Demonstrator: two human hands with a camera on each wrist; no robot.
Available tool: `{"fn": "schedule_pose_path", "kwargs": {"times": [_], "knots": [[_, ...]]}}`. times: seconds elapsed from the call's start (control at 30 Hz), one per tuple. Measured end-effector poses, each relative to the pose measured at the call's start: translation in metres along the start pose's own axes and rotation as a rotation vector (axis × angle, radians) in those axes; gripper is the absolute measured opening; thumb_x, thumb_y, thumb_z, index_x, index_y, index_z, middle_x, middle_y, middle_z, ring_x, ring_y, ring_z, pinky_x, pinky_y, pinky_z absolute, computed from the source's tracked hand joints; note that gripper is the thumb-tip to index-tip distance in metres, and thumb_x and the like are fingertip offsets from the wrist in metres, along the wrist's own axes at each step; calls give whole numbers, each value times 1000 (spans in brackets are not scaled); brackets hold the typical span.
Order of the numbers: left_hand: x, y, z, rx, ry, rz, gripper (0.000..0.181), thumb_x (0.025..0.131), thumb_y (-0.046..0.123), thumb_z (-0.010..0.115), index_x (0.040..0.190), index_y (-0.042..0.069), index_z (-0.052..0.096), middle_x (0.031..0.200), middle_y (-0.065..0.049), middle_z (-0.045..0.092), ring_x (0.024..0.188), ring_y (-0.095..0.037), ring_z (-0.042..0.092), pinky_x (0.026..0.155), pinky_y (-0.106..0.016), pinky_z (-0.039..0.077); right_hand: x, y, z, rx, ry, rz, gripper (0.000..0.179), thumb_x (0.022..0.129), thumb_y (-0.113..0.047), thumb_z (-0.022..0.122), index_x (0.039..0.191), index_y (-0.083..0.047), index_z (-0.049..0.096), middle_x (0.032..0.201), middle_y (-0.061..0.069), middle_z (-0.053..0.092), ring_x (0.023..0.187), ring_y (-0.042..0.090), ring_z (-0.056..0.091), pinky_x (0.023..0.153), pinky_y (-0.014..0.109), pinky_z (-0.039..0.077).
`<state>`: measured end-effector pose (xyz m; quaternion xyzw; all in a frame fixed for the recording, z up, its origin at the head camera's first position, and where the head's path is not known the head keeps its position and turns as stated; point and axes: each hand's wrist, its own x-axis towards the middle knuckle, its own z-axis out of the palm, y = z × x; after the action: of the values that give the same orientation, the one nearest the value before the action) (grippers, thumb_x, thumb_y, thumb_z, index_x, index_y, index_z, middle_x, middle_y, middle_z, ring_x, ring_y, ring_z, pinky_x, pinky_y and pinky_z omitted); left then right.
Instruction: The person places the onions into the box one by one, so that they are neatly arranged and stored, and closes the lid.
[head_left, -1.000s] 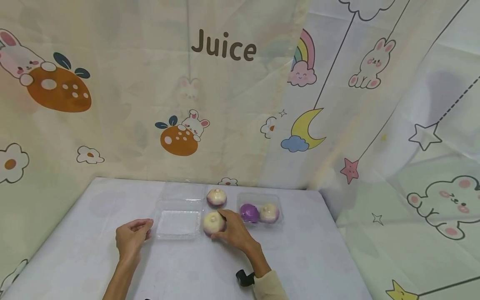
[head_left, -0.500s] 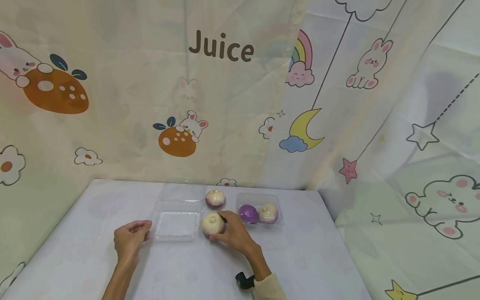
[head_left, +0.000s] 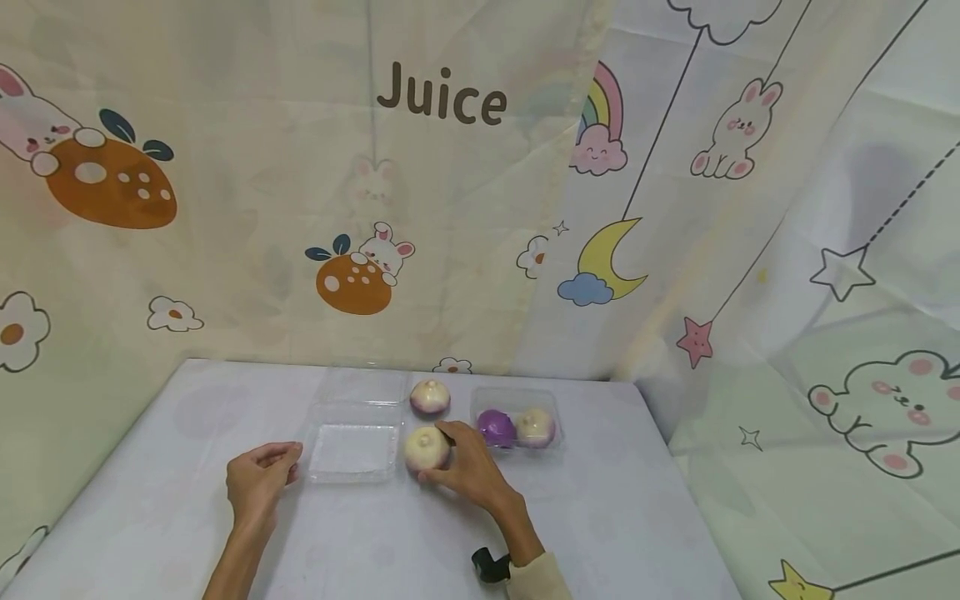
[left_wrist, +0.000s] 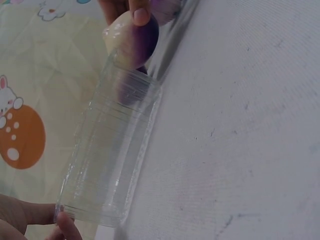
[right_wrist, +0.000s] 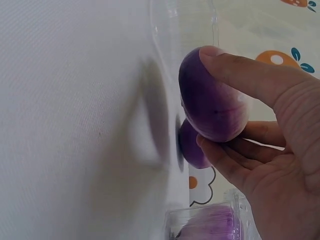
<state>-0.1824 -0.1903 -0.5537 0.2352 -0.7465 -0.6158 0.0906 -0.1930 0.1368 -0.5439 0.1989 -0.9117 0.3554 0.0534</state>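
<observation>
My right hand [head_left: 476,473] holds a toy onion [head_left: 425,450], pale on top and deep purple below, between thumb and fingers. In the right wrist view that onion [right_wrist: 210,100] hangs above the tabletop, its shadow apart from it. Just left of it lies a clear plastic box [head_left: 352,477], its lid folded open toward the back and nothing inside. My left hand [head_left: 255,485] pinches the box's left rim, as the left wrist view shows at the box edge [left_wrist: 61,212]. Behind the held onion, a second pale and purple onion [head_left: 431,399] sits on the table.
To the right stands another clear plastic box [head_left: 557,408], containing a purple onion [head_left: 496,427] and a pale one [head_left: 536,427]. The white tabletop [head_left: 622,500] ends at a printed curtain [head_left: 465,250] behind. A small black device [head_left: 491,566] is by my right wrist.
Both hands, the onions and the boxes keep their places. The whole head view has shifted only slightly.
</observation>
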Motion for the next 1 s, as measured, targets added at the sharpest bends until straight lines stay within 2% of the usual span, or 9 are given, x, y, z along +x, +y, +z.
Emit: {"fn": "schedule_pose_path", "kwargs": {"times": [0.37, 0.83, 1.0], "knots": [[-1, 1, -1, -6, -10, 19, 25, 101, 7, 75, 116, -13, 74, 75, 1, 77, 62, -8, 70, 57, -19, 64, 0, 0, -3, 15, 7, -24, 81, 79, -29, 100, 146, -1, 65, 138, 11, 74, 120, 22, 69, 104, 37, 62], [-1, 1, -1, -4, -9, 20, 25, 101, 8, 76, 115, -13, 75, 73, 2, 75, 61, -8, 69, 57, -20, 64, 2, -1, -4, 24, 31, -40, 77, 78, -29, 101, 142, -4, 67, 133, 8, 75, 116, 17, 69, 102, 33, 63], [-1, 1, -1, 9, -7, 19, 25, 100, 7, 76, 116, -13, 75, 74, 1, 76, 60, -8, 69, 56, -19, 63, 1, -1, -4, 24, 40, -38, 77, 78, -30, 101, 143, -3, 67, 133, 9, 75, 116, 19, 70, 101, 36, 64]]}}
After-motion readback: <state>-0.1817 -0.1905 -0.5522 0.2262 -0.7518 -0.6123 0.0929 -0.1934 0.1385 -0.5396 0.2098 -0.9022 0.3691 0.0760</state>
